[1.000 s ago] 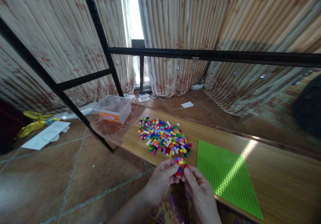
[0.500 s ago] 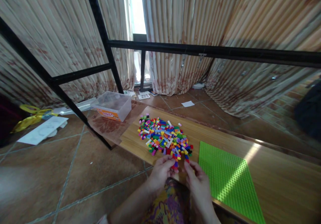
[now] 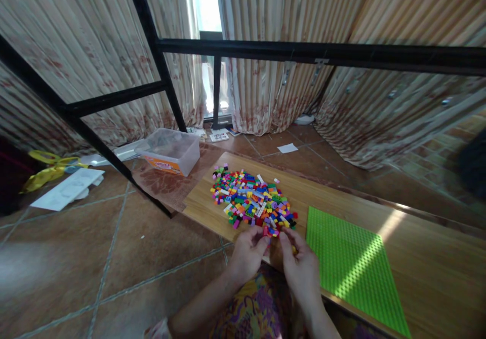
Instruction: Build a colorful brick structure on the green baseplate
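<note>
A heap of small coloured bricks (image 3: 252, 201) lies on the wooden board (image 3: 425, 263). My left hand (image 3: 248, 253) and my right hand (image 3: 299, 263) meet at the heap's near edge. Both pinch a small cluster of joined bricks (image 3: 274, 232), red and multicoloured, between their fingertips. The fingers of both hands are closed round it. A green studded baseplate (image 3: 349, 265) lies flat on the board just right of my right hand.
A clear plastic tub (image 3: 172, 151) with an orange label stands on the tiled floor at the back left. A black metal frame (image 3: 304, 52) crosses in front of striped curtains. White papers (image 3: 66, 189) and yellow scissors (image 3: 47, 169) lie far left. Patterned cloth covers my lap.
My hands have moved forward with the brick cluster, from a little short of the heap to its near edge. The view has shifted slightly down and to the right.
</note>
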Action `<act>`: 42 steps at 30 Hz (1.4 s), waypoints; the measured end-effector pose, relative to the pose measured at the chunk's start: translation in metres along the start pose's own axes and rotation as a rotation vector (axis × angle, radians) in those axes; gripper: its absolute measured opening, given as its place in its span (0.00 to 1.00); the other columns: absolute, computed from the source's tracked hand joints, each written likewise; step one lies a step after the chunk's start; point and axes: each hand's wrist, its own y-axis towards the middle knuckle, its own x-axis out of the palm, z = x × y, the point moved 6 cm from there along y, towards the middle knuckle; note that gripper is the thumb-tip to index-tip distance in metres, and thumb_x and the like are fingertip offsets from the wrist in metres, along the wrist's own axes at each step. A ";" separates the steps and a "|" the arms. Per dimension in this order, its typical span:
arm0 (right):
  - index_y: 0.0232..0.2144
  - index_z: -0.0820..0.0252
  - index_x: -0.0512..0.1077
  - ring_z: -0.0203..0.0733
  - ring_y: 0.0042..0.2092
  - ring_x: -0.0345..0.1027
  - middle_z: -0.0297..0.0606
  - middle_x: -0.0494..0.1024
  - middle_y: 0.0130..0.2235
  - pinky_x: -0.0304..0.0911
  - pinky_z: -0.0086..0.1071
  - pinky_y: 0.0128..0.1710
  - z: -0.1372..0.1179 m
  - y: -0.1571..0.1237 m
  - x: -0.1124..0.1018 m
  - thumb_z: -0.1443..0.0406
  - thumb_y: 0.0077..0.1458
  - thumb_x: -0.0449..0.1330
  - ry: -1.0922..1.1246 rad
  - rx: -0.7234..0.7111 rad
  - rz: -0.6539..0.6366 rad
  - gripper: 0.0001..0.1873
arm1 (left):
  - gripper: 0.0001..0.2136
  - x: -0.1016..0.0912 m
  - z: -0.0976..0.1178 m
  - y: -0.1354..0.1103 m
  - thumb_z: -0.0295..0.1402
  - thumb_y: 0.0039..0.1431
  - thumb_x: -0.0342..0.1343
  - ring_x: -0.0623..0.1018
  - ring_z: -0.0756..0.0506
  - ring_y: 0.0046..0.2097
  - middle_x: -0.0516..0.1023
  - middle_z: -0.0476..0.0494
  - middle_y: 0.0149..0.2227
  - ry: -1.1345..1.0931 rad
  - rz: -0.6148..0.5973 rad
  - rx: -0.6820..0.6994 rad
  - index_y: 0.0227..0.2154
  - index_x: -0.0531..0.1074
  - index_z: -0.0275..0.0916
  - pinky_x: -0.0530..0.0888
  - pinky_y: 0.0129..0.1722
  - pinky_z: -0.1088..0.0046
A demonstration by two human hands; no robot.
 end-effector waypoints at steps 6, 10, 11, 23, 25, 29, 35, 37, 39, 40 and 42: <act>0.44 0.61 0.74 0.43 0.33 0.70 0.39 0.79 0.33 0.62 0.32 0.35 -0.002 0.000 0.018 0.43 0.53 0.55 0.207 0.057 -0.115 0.30 | 0.06 0.004 0.003 -0.002 0.33 0.58 0.55 0.73 0.49 0.30 0.75 0.47 0.28 0.062 -0.072 0.046 0.33 0.73 0.37 0.71 0.32 0.74; 0.30 0.61 0.74 0.38 0.25 0.63 0.31 0.70 0.21 0.58 0.30 0.29 0.000 0.005 0.023 0.43 0.55 0.52 0.213 0.012 -0.097 0.28 | 0.05 0.003 0.001 0.000 0.32 0.57 0.54 0.71 0.50 0.27 0.73 0.48 0.26 0.068 -0.065 0.014 0.32 0.71 0.36 0.70 0.29 0.75; 0.30 0.61 0.74 0.38 0.25 0.62 0.31 0.69 0.21 0.58 0.30 0.28 0.001 0.006 0.023 0.43 0.55 0.52 0.220 0.013 -0.090 0.28 | 0.05 0.002 0.000 0.001 0.32 0.57 0.54 0.72 0.50 0.27 0.73 0.48 0.27 0.068 -0.061 0.016 0.32 0.71 0.36 0.70 0.29 0.75; 0.50 0.57 0.73 0.42 0.25 0.69 0.36 0.79 0.30 0.61 0.33 0.28 0.003 0.005 0.016 0.47 0.51 0.58 -0.088 0.001 -0.056 0.30 | 0.13 -0.018 0.012 0.004 0.25 0.54 0.55 0.75 0.44 0.44 0.75 0.43 0.42 0.642 0.156 0.324 0.43 0.72 0.41 0.74 0.43 0.67; 0.52 0.57 0.72 0.43 0.29 0.72 0.36 0.79 0.31 0.62 0.33 0.30 0.006 0.004 0.014 0.47 0.51 0.58 -0.086 -0.015 -0.041 0.31 | 0.13 -0.018 0.012 0.002 0.26 0.55 0.56 0.75 0.45 0.44 0.74 0.43 0.43 0.651 0.161 0.331 0.44 0.72 0.42 0.75 0.43 0.67; 0.53 0.58 0.71 0.46 0.33 0.75 0.37 0.81 0.33 0.64 0.34 0.32 0.012 0.004 0.013 0.49 0.51 0.58 -0.110 -0.014 -0.033 0.31 | 0.13 -0.019 0.014 -0.001 0.25 0.56 0.55 0.76 0.46 0.43 0.72 0.43 0.45 0.595 0.158 0.351 0.44 0.71 0.42 0.76 0.42 0.68; 0.53 0.57 0.69 0.44 0.30 0.75 0.36 0.81 0.34 0.64 0.33 0.30 0.013 -0.003 0.012 0.49 0.52 0.56 -0.137 -0.037 -0.033 0.30 | 0.13 -0.023 0.017 -0.005 0.24 0.57 0.52 0.76 0.46 0.44 0.72 0.42 0.44 0.563 0.117 0.401 0.44 0.70 0.41 0.76 0.45 0.68; 0.53 0.58 0.70 0.43 0.30 0.75 0.37 0.82 0.35 0.64 0.33 0.29 0.016 -0.006 0.008 0.48 0.51 0.56 -0.132 -0.037 -0.025 0.31 | 0.12 -0.025 0.019 -0.007 0.25 0.58 0.52 0.76 0.46 0.43 0.72 0.42 0.44 0.544 0.099 0.409 0.44 0.70 0.41 0.76 0.44 0.69; 0.52 0.59 0.70 0.43 0.31 0.75 0.38 0.82 0.35 0.65 0.32 0.30 0.021 -0.008 0.005 0.47 0.50 0.57 -0.115 -0.035 -0.026 0.32 | 0.11 -0.028 0.021 -0.009 0.25 0.59 0.52 0.76 0.47 0.41 0.72 0.42 0.44 0.531 0.089 0.414 0.44 0.71 0.40 0.76 0.41 0.71; 0.51 0.59 0.71 0.43 0.31 0.75 0.38 0.82 0.35 0.65 0.32 0.30 0.024 -0.009 0.003 0.47 0.50 0.57 -0.106 -0.031 -0.028 0.32 | 0.11 -0.030 0.023 -0.010 0.25 0.59 0.51 0.76 0.48 0.40 0.73 0.42 0.43 0.530 0.093 0.420 0.44 0.71 0.40 0.76 0.41 0.71; 0.51 0.59 0.71 0.43 0.33 0.76 0.38 0.82 0.35 0.66 0.31 0.32 0.030 -0.011 -0.001 0.47 0.49 0.58 -0.085 -0.024 -0.025 0.32 | 0.10 -0.037 0.029 -0.010 0.26 0.60 0.52 0.77 0.48 0.40 0.74 0.42 0.43 0.548 0.125 0.444 0.44 0.72 0.41 0.75 0.40 0.72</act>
